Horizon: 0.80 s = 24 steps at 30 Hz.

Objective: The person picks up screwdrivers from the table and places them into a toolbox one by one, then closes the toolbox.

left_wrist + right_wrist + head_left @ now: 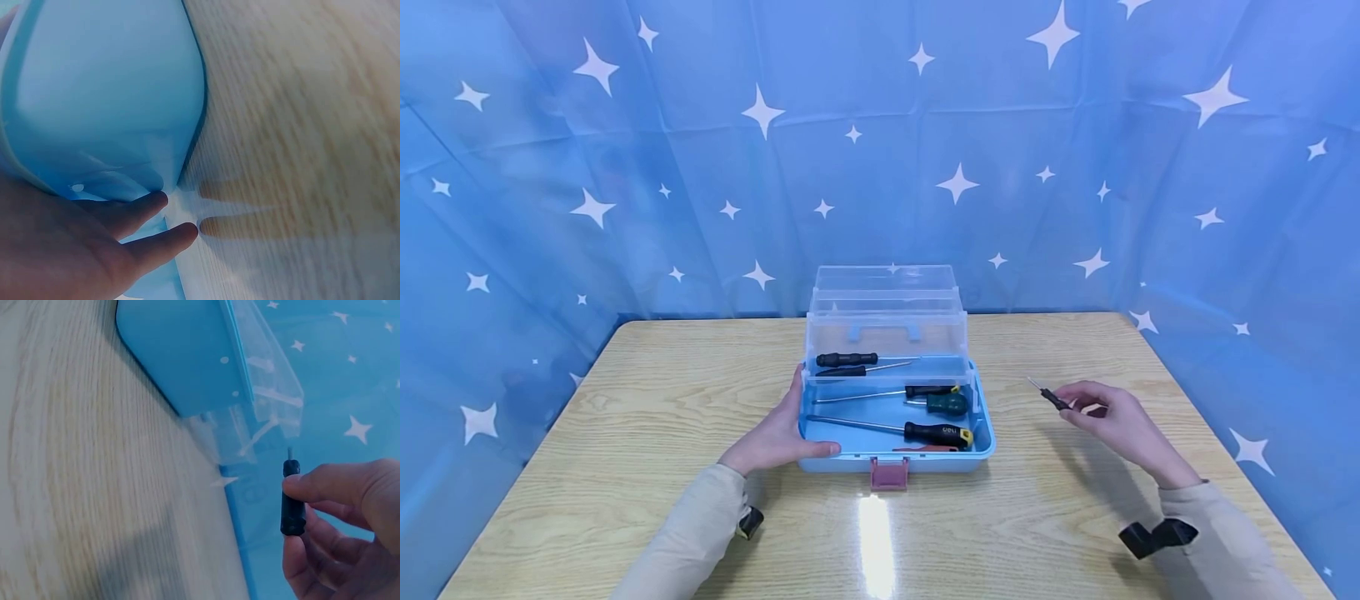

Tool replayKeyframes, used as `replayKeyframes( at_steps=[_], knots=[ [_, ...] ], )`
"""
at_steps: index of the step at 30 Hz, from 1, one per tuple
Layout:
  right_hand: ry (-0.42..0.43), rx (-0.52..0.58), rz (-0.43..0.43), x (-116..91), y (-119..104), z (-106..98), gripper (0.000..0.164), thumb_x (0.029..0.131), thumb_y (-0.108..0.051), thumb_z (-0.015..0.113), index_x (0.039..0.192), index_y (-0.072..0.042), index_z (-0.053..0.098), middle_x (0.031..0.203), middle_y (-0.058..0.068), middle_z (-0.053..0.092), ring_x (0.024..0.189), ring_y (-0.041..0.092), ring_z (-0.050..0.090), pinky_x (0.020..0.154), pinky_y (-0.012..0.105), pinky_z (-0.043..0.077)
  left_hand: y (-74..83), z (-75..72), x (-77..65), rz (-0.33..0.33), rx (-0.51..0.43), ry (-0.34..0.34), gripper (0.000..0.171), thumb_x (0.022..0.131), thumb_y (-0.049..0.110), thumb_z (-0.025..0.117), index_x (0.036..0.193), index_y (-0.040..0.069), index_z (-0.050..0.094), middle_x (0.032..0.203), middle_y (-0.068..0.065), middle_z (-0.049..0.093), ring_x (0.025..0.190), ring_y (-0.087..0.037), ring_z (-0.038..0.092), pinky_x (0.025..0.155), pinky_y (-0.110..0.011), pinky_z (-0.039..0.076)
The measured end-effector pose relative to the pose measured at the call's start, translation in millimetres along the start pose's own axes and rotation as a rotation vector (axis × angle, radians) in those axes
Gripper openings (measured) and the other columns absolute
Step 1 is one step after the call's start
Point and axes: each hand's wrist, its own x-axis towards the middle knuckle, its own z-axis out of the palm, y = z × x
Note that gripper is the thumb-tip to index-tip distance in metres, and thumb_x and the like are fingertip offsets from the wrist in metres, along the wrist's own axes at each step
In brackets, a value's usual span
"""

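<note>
A light blue toolbox [859, 461] with a raised clear lid [883, 287] stands on the table. Several screwdrivers lie inside, among them a long black-and-yellow one [936, 433] and a stubby green one [947, 404]. My left hand [778, 429] holds the toolbox's left end, thumb along the front rim; in the left wrist view, two fingertips [153, 203] show at the wall's lower corner. Right of the toolbox, my right hand [1105, 410] pinches a small black screwdriver [292, 506] by its handle above the table. Its thin shaft points away from me, toward the left.
A wooden table [662, 417] carries the toolbox near its far edge. Behind it hangs a blue curtain [850, 208] with white stars. A pink latch [889, 474] juts from the toolbox's front. A red-handled tool [928, 448] is partly hidden by the front rim.
</note>
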Motion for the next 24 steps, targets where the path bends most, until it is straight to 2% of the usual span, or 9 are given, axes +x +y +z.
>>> replayKeyframes(
  at_steps=[24],
  knots=[
    [-0.025,0.01,-0.068,17,-27,9,0.02,0.09,-0.007,0.069,0.11,-0.006,0.07,0.088,-0.002,0.065,0.077,0.01,0.058,0.066,0.024,0.051,-0.6,0.6,-0.2,0.011,-0.014,-0.001,0.129,0.076,0.04,0.081,0.151,0.01,-0.02,0.159,-0.018,-0.007,0.144,-0.037,0.003,0.111,-0.058,0.017]
  ],
)
